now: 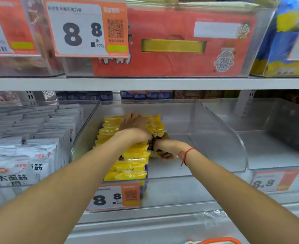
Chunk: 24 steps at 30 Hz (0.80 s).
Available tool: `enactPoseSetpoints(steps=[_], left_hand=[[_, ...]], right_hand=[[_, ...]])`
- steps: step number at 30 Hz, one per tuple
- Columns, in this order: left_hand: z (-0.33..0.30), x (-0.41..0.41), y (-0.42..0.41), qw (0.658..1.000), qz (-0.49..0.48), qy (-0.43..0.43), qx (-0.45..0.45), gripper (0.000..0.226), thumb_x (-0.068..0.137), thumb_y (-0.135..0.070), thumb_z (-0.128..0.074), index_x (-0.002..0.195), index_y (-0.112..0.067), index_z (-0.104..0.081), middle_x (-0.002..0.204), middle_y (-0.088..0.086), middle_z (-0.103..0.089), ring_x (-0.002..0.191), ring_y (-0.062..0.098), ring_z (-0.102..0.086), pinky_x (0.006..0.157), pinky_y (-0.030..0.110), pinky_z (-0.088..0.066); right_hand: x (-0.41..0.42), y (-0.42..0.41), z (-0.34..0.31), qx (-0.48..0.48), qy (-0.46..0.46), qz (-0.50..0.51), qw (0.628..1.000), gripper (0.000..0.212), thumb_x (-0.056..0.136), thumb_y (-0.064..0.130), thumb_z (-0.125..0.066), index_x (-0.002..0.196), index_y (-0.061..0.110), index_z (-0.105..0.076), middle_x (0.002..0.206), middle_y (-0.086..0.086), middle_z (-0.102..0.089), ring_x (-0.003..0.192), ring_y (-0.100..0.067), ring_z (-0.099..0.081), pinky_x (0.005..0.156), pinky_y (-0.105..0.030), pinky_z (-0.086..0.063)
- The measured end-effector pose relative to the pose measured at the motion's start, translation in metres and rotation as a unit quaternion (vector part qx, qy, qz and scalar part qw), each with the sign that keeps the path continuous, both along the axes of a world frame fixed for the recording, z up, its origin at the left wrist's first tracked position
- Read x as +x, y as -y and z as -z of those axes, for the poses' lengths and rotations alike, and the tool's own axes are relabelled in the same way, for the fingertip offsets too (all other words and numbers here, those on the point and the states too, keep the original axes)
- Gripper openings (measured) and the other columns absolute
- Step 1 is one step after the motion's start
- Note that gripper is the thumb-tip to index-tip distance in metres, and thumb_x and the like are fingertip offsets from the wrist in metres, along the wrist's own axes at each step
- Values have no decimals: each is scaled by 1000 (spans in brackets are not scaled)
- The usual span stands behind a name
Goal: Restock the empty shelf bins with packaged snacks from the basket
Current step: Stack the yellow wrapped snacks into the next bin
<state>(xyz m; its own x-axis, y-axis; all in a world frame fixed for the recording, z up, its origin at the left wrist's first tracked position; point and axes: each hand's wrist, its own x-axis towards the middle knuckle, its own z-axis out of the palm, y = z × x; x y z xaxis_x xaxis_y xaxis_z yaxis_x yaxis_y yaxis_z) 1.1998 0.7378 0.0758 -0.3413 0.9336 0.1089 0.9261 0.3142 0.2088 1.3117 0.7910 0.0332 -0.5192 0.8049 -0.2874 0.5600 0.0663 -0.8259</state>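
Both hands deep in the clear bin [215, 138], close together over the yellow packets [131, 166]. Left hand [134, 125] laid flat on top of the row, fingers spread and pointing toward the back wall: likely pressing the stack down and back so it stands tidy and does not slump. Right hand [164, 147] just beside the left wrist at the row's right flank, fingers curled under; seems to pinch a packet or square the edge, though cannot tell for certain since the left wrist hides the fingertips. Red string [185, 154] tied round the right wrist.

Packets lined up front to back along the bin's left wall, from under the hands down to the price tag [113, 196] nearest the body. Bare bin floor to the right of the hands, so more rows probably to come. White packets [30, 155] filling the next bin beyond the left arm. Orange basket handle [221, 240] just showing low, below the right forearm.
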Motion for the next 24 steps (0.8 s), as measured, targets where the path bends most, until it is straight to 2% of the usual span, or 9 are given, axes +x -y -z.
enactPoseSetpoints(steps=[1, 2, 4, 5, 8, 10, 14, 18, 24], left_hand=[[0, 0, 0, 1000, 0, 10, 9, 55, 83, -33, -67, 134, -39, -49, 142, 1, -36, 134, 27, -27, 109, 39, -27], [-1, 0, 0, 1000, 1, 21, 17, 50, 83, -31, -67, 130, -40, -53, 141, 1, -39, 134, 27, -28, 108, 39, -28], [-1, -1, 1, 999, 0, 36, 23, 45, 84, -29, -67, 126, -40, -57, 140, 0, -42, 133, 27, -31, 107, 38, -30], [-1, -2, 0, 999, -2, 41, 23, 44, 84, -29, -67, 125, -40, -58, 140, -1, -43, 133, 27, -31, 106, 37, -31], [-3, -2, 0, 999, -9, 41, 15, 43, 84, -31, -67, 126, -38, -59, 141, -2, -45, 132, 27, -33, 103, 36, -35], [-5, -2, -1, 999, -16, 43, 12, 43, 82, -30, -70, 125, -37, -61, 138, -2, -49, 131, 26, -34, 101, 36, -38], [-9, 3, 1, 997, -26, 21, 69, 39, 76, -18, -77, 110, -34, -65, 128, -2, -53, 127, 22, -37, 98, 33, -38], [-8, 3, 2, 995, -48, -29, 83, 17, 79, -26, -75, 95, -31, -73, 117, -4, -60, 118, 22, -46, 97, 32, -39], [-2, 2, -3, 996, -62, -55, 45, 23, 85, -35, -66, 104, -25, -72, 114, -1, -64, 107, 23, -54, 91, 34, -48]], right_hand=[[0, -2, 1, -4, -9, -3, 1000, 60, 94, 7, -49, 146, 14, -23, 118, -7, -43, 84, -24, -55, 72, -36, -52], [1, -1, -1, -35, -16, -9, 999, 48, 94, 6, -49, 138, 13, -33, 110, -7, -47, 75, -19, -53, 73, -36, -54], [2, 3, -5, -45, -6, -5, 999, 22, 96, 12, -48, 117, 13, -43, 93, -5, -53, 71, -18, -54, 82, -38, -55], [2, 3, -6, -28, 3, 5, 1000, 19, 96, 17, -48, 114, 13, -43, 90, -4, -54, 71, -19, -57, 79, -37, -55], [-6, 1, -3, 53, 32, 43, 997, 61, 89, 26, -58, 136, 4, -25, 113, -15, -60, 80, -28, -66, 69, -39, -59], [-9, 1, -3, 89, 33, 65, 993, 78, 82, 25, -64, 140, 4, -16, 126, -19, -55, 102, -34, -63, 79, -44, -57], [-4, -4, -4, 177, -5, 86, 980, 41, 77, 14, -68, 105, 13, -37, 117, -11, -52, 104, -29, -55, 73, -32, -44], [0, -6, -8, 241, -66, 109, 962, 35, 77, 10, -68, 105, 18, -47, 107, -5, -57, 88, -20, -55, 68, -27, -40], [0, -6, -7, 235, -15, 49, 971, 31, 75, 3, -68, 95, 20, -52, 101, -3, -51, 84, -19, -52, 65, -26, -41]])
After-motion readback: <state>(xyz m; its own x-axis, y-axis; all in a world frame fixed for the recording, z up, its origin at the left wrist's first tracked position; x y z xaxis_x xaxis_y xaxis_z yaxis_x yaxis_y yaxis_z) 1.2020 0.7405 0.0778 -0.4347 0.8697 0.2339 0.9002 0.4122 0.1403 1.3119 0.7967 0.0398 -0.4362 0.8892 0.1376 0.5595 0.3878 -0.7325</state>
